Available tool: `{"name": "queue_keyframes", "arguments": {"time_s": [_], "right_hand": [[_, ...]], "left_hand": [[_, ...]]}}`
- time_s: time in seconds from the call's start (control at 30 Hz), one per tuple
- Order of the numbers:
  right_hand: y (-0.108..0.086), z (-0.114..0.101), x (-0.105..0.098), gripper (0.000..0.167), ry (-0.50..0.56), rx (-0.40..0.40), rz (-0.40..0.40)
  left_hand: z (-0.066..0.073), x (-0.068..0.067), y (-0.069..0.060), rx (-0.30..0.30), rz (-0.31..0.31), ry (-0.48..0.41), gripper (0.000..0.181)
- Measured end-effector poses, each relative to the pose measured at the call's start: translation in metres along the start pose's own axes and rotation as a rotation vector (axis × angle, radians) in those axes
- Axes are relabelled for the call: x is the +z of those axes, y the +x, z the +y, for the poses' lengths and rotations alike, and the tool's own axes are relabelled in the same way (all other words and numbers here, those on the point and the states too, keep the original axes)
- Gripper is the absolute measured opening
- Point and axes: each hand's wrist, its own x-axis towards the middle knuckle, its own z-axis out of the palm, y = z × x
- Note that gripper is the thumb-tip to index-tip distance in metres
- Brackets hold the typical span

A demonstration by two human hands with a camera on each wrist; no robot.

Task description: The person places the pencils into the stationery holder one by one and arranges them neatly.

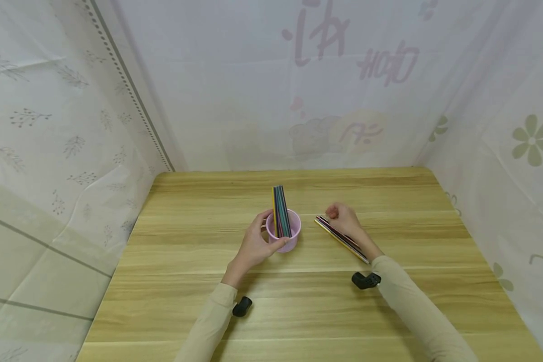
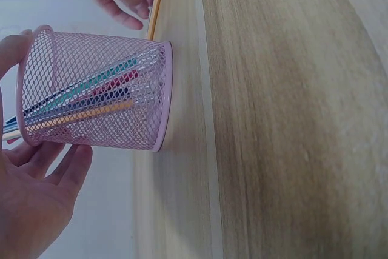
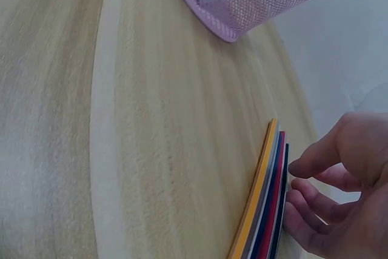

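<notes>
A pink mesh cup [image 1: 284, 245] stands on the wooden table with several coloured sticks [image 1: 280, 211] leaning in it, yellow, dark and teal among them. My left hand [image 1: 255, 245] grips the cup near its rim, thumb in front and fingers behind; the left wrist view shows the mesh [image 2: 91, 89] between them. To the right, a loose bundle of sticks [image 1: 341, 240] lies slanted on the table. My right hand [image 1: 344, 219] is at the bundle's far end; in the right wrist view its bent fingers [image 3: 321, 201] are beside the dark outermost stick [image 3: 282, 198], and no stick shows between them.
The wooden table [image 1: 185, 301] ends at a pale printed curtain [image 1: 235, 100] behind, with more printed cloth on the left and right. Black devices [image 1: 242, 306] sit at both wrists.
</notes>
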Motion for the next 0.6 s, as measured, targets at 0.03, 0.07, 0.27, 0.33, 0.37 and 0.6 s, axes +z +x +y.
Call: {"name": "queue_keyframes", "arguments": {"time_s": [0.03, 0.07, 0.27, 0.33, 0.37, 0.6], "right_hand": [[0.0, 0.001, 0.0, 0.026, -0.009, -0.004, -0.001], [0.0, 0.003, 0.0, 0.026, -0.018, -0.007, -0.002], [0.002, 0.007, 0.002, 0.026, -0.054, -0.007, 0.003], [0.002, 0.008, 0.003, 0.026, -0.068, -0.007, 0.005], [0.003, 0.008, 0.003, 0.025, -0.077, -0.005, 0.005], [0.005, 0.011, 0.006, 0.022, -0.158, -0.019, 0.021]], "left_hand": [[0.001, 0.0, 0.0, -0.001, -0.002, -0.003, 0.086], [0.001, 0.0, 0.0, -0.003, -0.003, -0.001, 0.086], [-0.01, 0.001, 0.001, -0.008, 0.004, 0.002, 0.084], [-0.009, 0.001, 0.0, -0.013, 0.004, 0.011, 0.084], [-0.009, 0.001, 0.0, -0.016, 0.003, 0.017, 0.084], [-0.009, 0.0, 0.0, -0.026, -0.009, 0.034, 0.084]]}}
